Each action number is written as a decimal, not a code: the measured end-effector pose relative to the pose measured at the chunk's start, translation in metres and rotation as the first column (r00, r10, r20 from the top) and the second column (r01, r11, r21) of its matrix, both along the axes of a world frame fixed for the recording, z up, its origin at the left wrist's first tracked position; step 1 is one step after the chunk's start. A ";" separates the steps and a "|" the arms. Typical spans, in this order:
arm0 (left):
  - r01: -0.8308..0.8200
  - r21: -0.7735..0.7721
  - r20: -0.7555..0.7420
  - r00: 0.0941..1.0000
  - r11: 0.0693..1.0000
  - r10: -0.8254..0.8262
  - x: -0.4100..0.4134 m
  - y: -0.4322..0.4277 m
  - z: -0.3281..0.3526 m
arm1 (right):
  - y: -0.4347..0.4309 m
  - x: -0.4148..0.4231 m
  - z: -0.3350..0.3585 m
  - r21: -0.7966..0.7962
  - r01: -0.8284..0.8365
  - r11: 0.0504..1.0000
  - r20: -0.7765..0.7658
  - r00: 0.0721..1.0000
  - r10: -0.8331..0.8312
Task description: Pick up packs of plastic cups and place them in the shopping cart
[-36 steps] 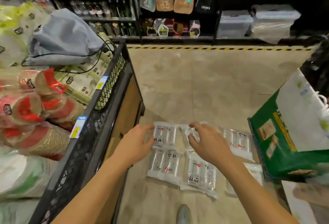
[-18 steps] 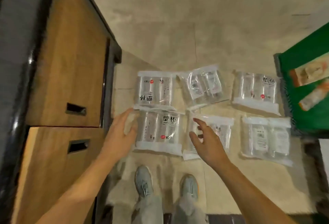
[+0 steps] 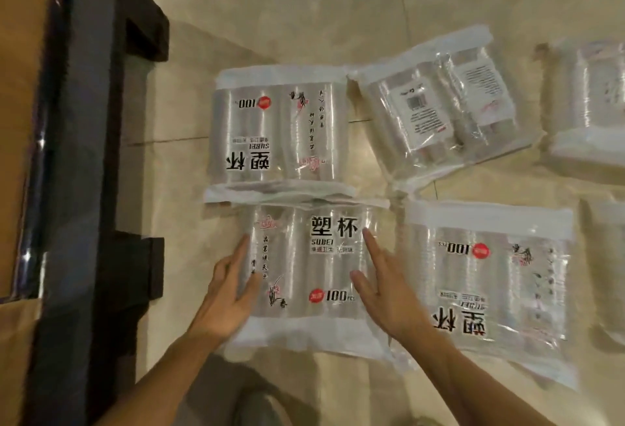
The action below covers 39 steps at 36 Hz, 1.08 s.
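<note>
Several clear packs of plastic cups lie flat on the tiled floor. The near pack [image 3: 304,277] with upright black print sits between my hands. My left hand [image 3: 226,293] touches its left edge with straight fingers. My right hand [image 3: 382,287] lies flat against its right side, fingers straight. Another pack [image 3: 280,128] lies just beyond it, print upside down. A tilted pack [image 3: 439,107] shows its back label. A further pack [image 3: 490,287] lies to the right of my right hand.
A dark display stand with wooden panels [image 3: 77,155] runs along the left, its black feet [image 3: 142,263] close to the packs. More cup packs [image 3: 595,101] lie at the right edge. My shoe [image 3: 257,408] shows at the bottom.
The view dropped from the shop aisle to the floor and closed in. Both hands drew back from the far packs and settled on either side of the near pack.
</note>
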<state>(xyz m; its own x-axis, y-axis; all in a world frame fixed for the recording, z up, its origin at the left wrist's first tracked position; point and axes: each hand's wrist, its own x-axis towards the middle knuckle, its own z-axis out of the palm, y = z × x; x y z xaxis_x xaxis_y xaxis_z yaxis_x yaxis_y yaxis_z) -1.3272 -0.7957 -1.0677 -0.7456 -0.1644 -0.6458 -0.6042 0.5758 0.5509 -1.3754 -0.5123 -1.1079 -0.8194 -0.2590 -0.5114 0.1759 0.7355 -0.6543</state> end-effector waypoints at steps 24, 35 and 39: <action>0.191 0.047 -0.372 0.914 0.980 -0.161 -0.105 0.100 0.593 | 0.110 -0.073 0.644 -0.195 0.244 0.950 -0.276 0.916 -0.292; 0.418 -0.031 -0.660 0.673 0.908 -0.333 -0.132 0.207 0.918 | 0.217 -0.046 0.966 -0.171 0.376 0.911 -0.465 0.784 -0.411; 0.531 -0.069 -0.677 0.596 0.844 -0.430 -0.136 0.245 0.981 | 0.248 -0.013 1.036 -0.250 0.451 0.857 -0.489 0.705 -0.514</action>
